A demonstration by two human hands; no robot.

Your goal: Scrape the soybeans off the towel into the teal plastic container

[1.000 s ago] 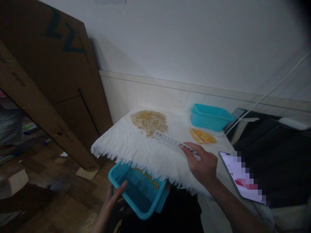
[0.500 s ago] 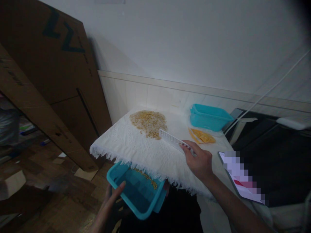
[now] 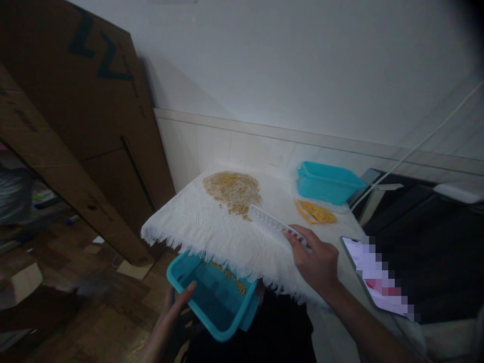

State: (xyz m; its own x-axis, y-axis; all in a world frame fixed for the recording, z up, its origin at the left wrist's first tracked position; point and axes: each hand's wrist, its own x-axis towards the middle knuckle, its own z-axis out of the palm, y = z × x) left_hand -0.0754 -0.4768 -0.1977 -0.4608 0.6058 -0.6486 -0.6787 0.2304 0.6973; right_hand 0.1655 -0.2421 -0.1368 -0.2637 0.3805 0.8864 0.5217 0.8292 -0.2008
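Note:
My left hand (image 3: pixel 177 307) grips the near left side of a blue plastic basin (image 3: pixel 219 336), thumb over the rim, below the table's fringed front edge. A line of soybeans (image 3: pixel 234 282) lies inside the basin. My right hand (image 3: pixel 315 257) holds a white slotted plastic strip (image 3: pixel 270 217) by its near end, above the white cloth (image 3: pixel 189 217). The strip's far tip is at the right front edge of a heap (image 3: pixel 234 189) of soybeans mixed with paler small grains. Most of my left fingers are hidden beneath the basin.
A second blue basin (image 3: pixel 328 181) stands at the back right, with a yellow-orange packet (image 3: pixel 315 212) in front of it. A phone (image 3: pixel 378 282) lies on the right. A white cable (image 3: pixel 419 143) slants down there. Tall cardboard boxes (image 3: pixel 94 126) stand at the left.
My right hand has shifted slightly right and toward me with the white strip, whose tip has drawn back a little from the heap. My left hand and the basin stay nearly still.

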